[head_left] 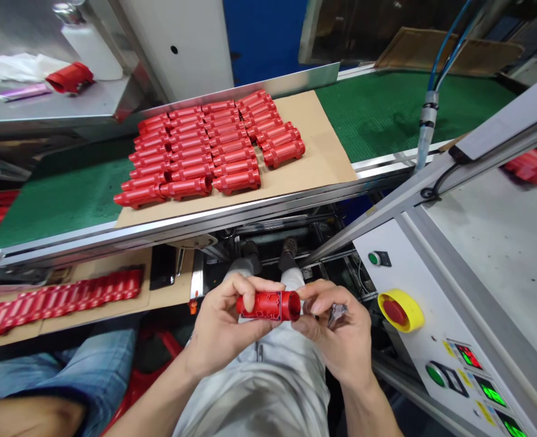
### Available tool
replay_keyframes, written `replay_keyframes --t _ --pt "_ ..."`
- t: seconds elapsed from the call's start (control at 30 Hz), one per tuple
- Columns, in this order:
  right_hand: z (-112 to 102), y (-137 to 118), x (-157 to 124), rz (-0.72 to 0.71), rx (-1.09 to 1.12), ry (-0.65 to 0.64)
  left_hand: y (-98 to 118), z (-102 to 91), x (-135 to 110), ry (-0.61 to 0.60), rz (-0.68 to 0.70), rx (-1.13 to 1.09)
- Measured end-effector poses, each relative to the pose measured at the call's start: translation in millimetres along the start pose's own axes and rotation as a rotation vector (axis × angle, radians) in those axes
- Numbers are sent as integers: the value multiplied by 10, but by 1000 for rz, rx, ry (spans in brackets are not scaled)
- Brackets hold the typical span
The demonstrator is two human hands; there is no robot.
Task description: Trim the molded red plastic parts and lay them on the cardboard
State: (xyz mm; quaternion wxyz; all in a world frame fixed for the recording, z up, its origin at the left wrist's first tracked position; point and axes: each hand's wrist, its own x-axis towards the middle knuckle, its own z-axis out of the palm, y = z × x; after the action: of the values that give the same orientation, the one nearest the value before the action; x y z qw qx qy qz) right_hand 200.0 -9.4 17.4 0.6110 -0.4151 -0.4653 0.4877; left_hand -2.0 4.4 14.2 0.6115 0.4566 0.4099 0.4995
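My left hand (229,315) is closed around a red plastic tubular housing (268,305), held over my lap. Its open round end points right, and a dark outline borders the recessed face turned up to me. Close by that open end, my right hand (334,321) is closed in a pinch. A small shiny, clear-grey piece (338,314) shows among its fingers; its exact kind cannot be made out. Something pale also shows at the fingertips, partly hidden.
Rows of similar red housings (190,149) lie on cardboard (320,142) over a green conveyor belt (432,109). At right stands a control panel with a yellow-ringed emergency stop (400,311). Another person's leg (86,364) is at lower left, beside a shelf of red parts (63,300).
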Motion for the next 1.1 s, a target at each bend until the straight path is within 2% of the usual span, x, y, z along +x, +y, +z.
replay_keyframes --t 0.1,0.23,0.3,0.4,0.57,0.73,0.8,0.9,1.0,1.1 --pt "-13 -8 -3 -45 -62 -34 -24 3 -13 -18 64 235" --pt "-11 -44 -15 -60 -132 -120 -4 28 0 -177 221 519" --pt "-5 -74 -23 5 -168 -149 17 49 16 -219 262 540" --pt "6 -123 -28 133 -211 -155 33 74 33 -247 239 511" --pt "18 -170 -24 198 -184 -173 50 80 32 -269 216 465" --pt "29 -132 -45 245 -155 -183 37 62 34 -229 230 479" --pt "26 -93 -53 302 -103 -177 -13 46 41 -180 281 509" --pt "2 -26 -54 386 -28 -154 -112 5 55 -35 423 637" --pt "-31 29 -61 409 -98 -166 -181 -37 61 90 518 787" --pt "-31 71 -92 490 -16 -178 -191 -49 63 50 561 887"
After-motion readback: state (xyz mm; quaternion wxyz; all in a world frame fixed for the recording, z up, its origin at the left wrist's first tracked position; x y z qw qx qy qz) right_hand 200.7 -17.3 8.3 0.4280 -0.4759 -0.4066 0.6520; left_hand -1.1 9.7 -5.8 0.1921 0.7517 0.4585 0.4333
